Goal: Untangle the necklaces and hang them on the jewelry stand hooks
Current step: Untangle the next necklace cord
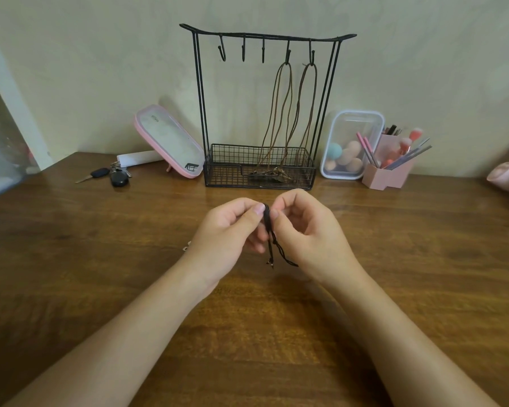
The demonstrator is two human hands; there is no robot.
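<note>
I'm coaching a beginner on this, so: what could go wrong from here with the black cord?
The left hand and right hand pinch the bunched black cord; pulling apart might tighten the tangle. Hung beside the brown necklaces, it could tangle with them; the empty hooks look safer.

You pinch a bunched black cord necklace [267, 220] upright between your fingertips [258, 208], its knotted ends dangling below them. Beyond your fingers stands the black wire jewelry stand [265, 35]. Two brown cord necklaces [272, 173] hang from its two right-hand hooks [288, 54], their pendants lying in its basket [232, 171].
</note>
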